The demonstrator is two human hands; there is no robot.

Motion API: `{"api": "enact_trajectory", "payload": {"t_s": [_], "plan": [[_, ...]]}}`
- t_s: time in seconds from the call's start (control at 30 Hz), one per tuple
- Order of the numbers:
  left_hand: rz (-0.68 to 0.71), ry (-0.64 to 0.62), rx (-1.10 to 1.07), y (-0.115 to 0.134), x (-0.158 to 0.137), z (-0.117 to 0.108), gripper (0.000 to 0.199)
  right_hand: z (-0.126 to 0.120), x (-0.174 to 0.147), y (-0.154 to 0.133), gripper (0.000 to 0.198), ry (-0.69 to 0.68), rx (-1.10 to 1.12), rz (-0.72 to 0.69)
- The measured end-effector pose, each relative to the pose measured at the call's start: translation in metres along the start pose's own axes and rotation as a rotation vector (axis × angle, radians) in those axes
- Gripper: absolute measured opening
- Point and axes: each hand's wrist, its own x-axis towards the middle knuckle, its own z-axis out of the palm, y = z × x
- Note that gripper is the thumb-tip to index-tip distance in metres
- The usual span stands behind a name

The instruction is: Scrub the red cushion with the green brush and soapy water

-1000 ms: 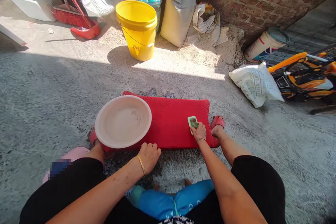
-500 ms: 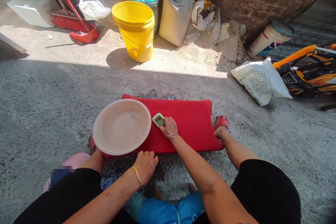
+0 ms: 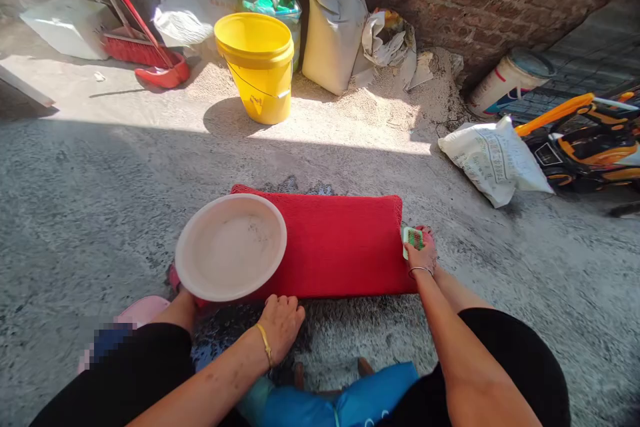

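A red cloth [image 3: 345, 247] lies spread in a long rectangle in front of me, with rough, textured short ends. At its right edge my right hand [image 3: 423, 255] grips a small green scrub brush [image 3: 414, 239] with a pale rim, beside my right foot. My left hand [image 3: 283, 323] rests at the cloth's near edge, fingers curled down over it; the fingertips are hidden. On the left part of the cloth stands a wide pale basin [image 3: 230, 293] with cloudy water in it.
Further off stand a yellow bucket [image 3: 255, 80], a red broom and dustpan [image 3: 163, 73], and a large white sack [image 3: 330, 33] by the brick wall. To the right lie a printed white bag [image 3: 497, 157] and an orange-black machine [image 3: 585, 140]. Wet patches darken the concrete near the cloth.
My right hand has moved rightward across the red cloth with the scrub brush, from beside the basin to the far right edge. My left hand stays at the near edge.
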Motion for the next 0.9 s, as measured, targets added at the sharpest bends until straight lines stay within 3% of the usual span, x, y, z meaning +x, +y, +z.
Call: {"api": "enact_trajectory", "payload": {"t_s": [0.1, 0.27, 0.4, 0.53, 0.6, 0.7, 0.8, 0.9], "plan": [[-0.035, 0.009, 0.005, -0.001, -0.004, 0.0, 0.037, 0.017, -0.025, -0.024, 0.053, -0.043, 0.018, -0.109], [-0.047, 0.013, -0.008, -0.003, -0.012, 0.001, 0.037, 0.073, -0.099, -0.128, 0.05, -0.17, 0.064, -0.485], [-0.067, -0.015, -0.032, -0.009, -0.014, 0.009, 0.038, 0.103, -0.149, -0.21, 0.046, -0.267, -0.035, -0.717], [-0.109, -0.044, -0.029, -0.014, -0.013, 0.007, 0.04, 0.117, -0.168, -0.251, 0.045, -0.336, -0.19, -0.933], [-0.112, -0.051, -0.028, -0.015, -0.01, 0.003, 0.041, 0.117, -0.157, -0.252, 0.046, -0.335, -0.23, -0.982], [-0.105, -0.06, -0.016, -0.013, -0.006, 0.004, 0.043, 0.107, -0.111, -0.23, 0.047, -0.289, -0.241, -0.901], [-0.079, -0.057, -0.001, -0.012, -0.001, 0.017, 0.044, 0.088, -0.04, -0.184, 0.049, -0.207, -0.215, -0.679], [-0.056, -0.012, 0.014, -0.013, 0.003, 0.028, 0.045, 0.061, 0.027, -0.121, 0.055, -0.101, -0.15, -0.343]]}}
